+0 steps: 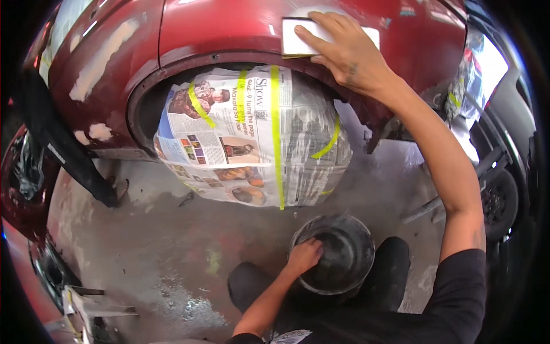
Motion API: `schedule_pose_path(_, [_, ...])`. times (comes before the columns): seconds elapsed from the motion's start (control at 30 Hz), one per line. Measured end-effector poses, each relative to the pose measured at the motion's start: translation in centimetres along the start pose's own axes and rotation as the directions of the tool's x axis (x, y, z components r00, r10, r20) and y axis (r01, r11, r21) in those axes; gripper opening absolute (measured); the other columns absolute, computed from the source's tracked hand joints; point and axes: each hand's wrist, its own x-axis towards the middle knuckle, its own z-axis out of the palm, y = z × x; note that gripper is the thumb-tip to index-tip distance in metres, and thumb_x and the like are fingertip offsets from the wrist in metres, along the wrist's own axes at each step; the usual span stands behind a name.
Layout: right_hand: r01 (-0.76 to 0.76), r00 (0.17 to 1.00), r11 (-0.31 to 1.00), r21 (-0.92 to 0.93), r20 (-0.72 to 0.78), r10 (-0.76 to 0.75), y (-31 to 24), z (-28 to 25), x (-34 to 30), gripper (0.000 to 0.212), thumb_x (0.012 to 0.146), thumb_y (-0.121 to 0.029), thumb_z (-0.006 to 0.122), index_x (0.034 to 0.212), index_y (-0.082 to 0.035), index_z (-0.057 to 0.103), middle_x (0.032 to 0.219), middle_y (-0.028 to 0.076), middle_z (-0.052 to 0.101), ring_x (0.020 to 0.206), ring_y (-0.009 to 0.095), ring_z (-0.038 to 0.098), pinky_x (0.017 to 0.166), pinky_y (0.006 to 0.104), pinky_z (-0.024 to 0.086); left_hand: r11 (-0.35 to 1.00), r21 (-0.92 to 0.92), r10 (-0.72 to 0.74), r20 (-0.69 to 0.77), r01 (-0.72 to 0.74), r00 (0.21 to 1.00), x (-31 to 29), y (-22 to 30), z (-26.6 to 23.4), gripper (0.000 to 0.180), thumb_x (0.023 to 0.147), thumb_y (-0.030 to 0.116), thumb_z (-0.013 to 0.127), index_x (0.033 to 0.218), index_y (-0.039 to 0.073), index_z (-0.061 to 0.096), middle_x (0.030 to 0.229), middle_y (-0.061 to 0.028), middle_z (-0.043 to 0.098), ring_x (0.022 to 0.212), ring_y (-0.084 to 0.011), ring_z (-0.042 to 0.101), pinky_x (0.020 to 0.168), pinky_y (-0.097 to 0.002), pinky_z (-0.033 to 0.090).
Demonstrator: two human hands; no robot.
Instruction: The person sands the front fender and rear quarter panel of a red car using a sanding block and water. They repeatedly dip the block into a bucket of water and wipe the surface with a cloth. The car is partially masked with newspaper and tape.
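Observation:
On the dark red car fender [229, 31], above the wheel arch, my right hand [349, 54] grips a white flat sanding block [296, 41]. The thumb and fingers spread across the block, and its underside faces the paint. A thin yellowish edge shows along the bottom of the block. Lower down, my left hand [305, 255] is closed at the left side of a black bucket [361, 252] between my knees. Whatever its curled fingers hold is hidden. Newspaper [252, 149] with yellow-green tape strips covers the wheel below the arch.
Beige filler patches [103, 60] mark the panel at left. Another person's dark-clothed leg [63, 149] stands beside it. A pale stand [86, 312] sits at the lower left on the wet concrete floor [172, 246]. A dark vehicle wheel [499, 200] is at right.

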Motion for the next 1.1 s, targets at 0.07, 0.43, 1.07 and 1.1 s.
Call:
schedule_pose_path(0.07, [0.017, 1.0, 0.999, -0.036, 0.008, -0.017, 0.3, -0.4, 2.0, 0.055, 0.086, -0.015, 0.076, 0.139, -0.008, 0.065, 0.14, 0.021, 0.059, 0.129, 0.04, 0.057, 0.107, 0.0516, 0.045, 1.0, 0.012, 0.006, -0.001, -0.006, 1.0, 0.6, 0.0, 0.4, 0.026, 0.091, 0.019, 0.069, 0.114, 0.008, 0.071, 0.112, -0.0146, 0.071, 0.098, -0.0374, 0.072, 0.085, -0.0494, 0.059])
schedule_pose_path(0.43, [-0.004, 0.999, 0.997, -0.082, -0.041, 0.0, 0.5, 1.5, 2.7, 0.053, 0.085, -0.021, 0.079, 0.134, -0.009, 0.068, 0.131, 0.02, 0.064, 0.128, 0.037, 0.057, 0.108, 0.0493, 0.046, 0.999, -0.007, 0.038, -0.041, -0.038, 0.998, 1.2, -0.6, 1.1, 0.028, 0.092, 0.022, 0.069, 0.117, 0.009, 0.071, 0.116, -0.0166, 0.072, 0.1, -0.0389, 0.072, 0.085, -0.0501, 0.059])
schedule_pose_path(1.07, [-0.122, 0.983, 0.991, -0.047, -0.14, 0.114, -0.1, -0.3, -0.3, 0.05, 0.087, -0.022, 0.077, 0.134, -0.007, 0.067, 0.131, 0.022, 0.062, 0.12, 0.038, 0.06, 0.105, 0.0513, 0.047, 1.0, 0.026, 0.006, -0.038, -0.005, 0.999, 0.7, -0.2, 0.1, 0.027, 0.092, 0.022, 0.069, 0.116, 0.008, 0.071, 0.114, -0.0159, 0.071, 0.097, -0.0397, 0.071, 0.083, -0.0507, 0.059])
schedule_pose_path(1.1, [-0.163, 0.98, 0.985, -0.062, -0.129, 0.154, -0.2, -1.2, -1.0, 0.051, 0.087, -0.023, 0.077, 0.134, -0.007, 0.067, 0.132, 0.022, 0.062, 0.121, 0.038, 0.06, 0.105, 0.0515, 0.046, 1.0, 0.017, 0.02, -0.057, -0.019, 0.998, 0.5, 0.2, 0.0, 0.028, 0.092, 0.022, 0.07, 0.116, 0.008, 0.071, 0.114, -0.0157, 0.071, 0.097, -0.0398, 0.071, 0.083, -0.0507, 0.059])
